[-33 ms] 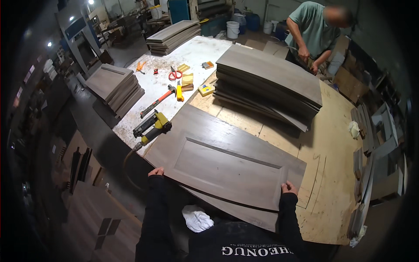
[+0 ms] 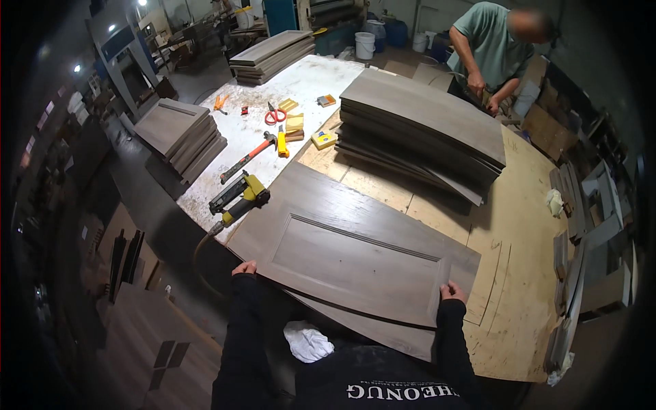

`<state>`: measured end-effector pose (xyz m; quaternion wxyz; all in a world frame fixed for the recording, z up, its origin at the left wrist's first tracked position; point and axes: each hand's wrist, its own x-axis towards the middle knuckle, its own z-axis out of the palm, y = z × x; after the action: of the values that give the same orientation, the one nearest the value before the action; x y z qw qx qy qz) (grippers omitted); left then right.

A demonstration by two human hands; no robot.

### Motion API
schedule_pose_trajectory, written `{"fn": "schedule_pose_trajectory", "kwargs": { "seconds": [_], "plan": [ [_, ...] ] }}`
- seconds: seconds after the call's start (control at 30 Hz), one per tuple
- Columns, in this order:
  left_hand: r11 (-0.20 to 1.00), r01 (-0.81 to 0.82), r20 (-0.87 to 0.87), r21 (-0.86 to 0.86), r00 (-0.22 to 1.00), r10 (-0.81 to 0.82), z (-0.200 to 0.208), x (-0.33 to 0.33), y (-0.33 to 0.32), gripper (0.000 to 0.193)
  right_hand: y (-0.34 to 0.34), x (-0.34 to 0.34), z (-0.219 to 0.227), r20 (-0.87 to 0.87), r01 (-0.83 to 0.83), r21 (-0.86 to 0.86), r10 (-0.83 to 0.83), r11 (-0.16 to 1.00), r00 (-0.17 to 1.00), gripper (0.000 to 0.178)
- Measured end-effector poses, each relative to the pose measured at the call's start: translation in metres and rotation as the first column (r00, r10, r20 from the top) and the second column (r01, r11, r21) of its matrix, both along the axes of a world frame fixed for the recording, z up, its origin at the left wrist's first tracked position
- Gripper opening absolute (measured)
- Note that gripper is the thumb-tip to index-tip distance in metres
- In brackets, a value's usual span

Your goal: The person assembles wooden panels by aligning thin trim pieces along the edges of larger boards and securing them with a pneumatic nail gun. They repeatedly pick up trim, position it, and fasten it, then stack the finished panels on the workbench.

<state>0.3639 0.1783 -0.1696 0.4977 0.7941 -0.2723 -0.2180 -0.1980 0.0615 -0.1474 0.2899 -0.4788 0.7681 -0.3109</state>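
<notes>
A grey-brown panelled cabinet door (image 2: 355, 270), with a raised moulding around its recessed middle, lies on a larger flat board (image 2: 321, 188) of like colour at the near edge of the table. My left hand (image 2: 244, 268) pinches the near left corner of the door. At the opposite end, my right hand (image 2: 453, 292) is closed on the right edge, thumb on top; the fingers underneath are hidden. Left of the door rests a yellow and black nail gun (image 2: 239, 200) with its air hose trailing over the table's edge.
Beyond the door stands a tall stack of boards (image 2: 417, 116). A hammer (image 2: 247, 158), a yellow utility knife (image 2: 282, 143) and red-handled scissors (image 2: 275, 116) lie on the white tabletop (image 2: 205, 174). Other door stacks (image 2: 176, 133) sit left. A person in green (image 2: 488, 48) works at the far right.
</notes>
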Motion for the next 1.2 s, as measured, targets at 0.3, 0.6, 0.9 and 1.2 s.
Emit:
{"fn": "schedule_pose_trajectory", "kwargs": {
  "seconds": [0.3, 0.6, 0.9, 1.2],
  "plan": [
    [0.997, -0.07, -0.407, 0.015, 0.911, 0.07, 0.011, 0.001, 0.032, 0.018, -0.056, 0.06, 0.012, -0.29, -0.221, -0.334, 0.123, 0.916, 0.949, 0.045],
    [0.973, -0.205, -0.759, -0.105, 0.649, 0.055, 0.019, 0.005, 0.04, 0.029, 0.039, 0.382, 0.069, -0.189, -0.944, -0.247, 0.944, 0.22, 0.27, 0.06],
    [0.955, -0.053, -0.755, -0.291, 0.627, -0.195, 0.01, 0.014, 0.058, 0.041, 0.054, 0.449, 0.058, -0.316, -0.924, -0.244, 0.877, 0.293, 0.361, 0.049],
    [0.967, 0.043, -0.474, -0.252, 0.865, -0.162, 0.019, 0.034, 0.05, 0.033, 0.049, 0.464, 0.05, -0.36, -0.94, -0.19, 0.871, 0.282, 0.334, 0.049]
  ]
}}
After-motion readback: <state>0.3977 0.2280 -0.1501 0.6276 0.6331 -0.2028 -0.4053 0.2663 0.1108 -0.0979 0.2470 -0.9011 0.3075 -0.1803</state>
